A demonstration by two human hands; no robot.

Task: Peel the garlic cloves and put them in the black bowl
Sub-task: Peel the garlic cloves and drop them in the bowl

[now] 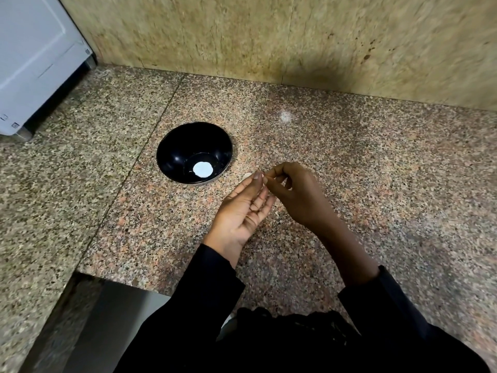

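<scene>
Granite counter (349,162): we judge the task early, since the black bowl (172,149) shows only a white patch while our left hand (242,211), fingers loosely curled, meets the right hand (293,189), which pinches something small, perhaps a garlic clove (247,175).

bowl (176,150): glossy black | counter (349,162): pink-grey speckled granite | wall (242,36): mottled tan | sleeves (212,281): black

Head view: looks steeply down, close over granite counter (349,162).
</scene>
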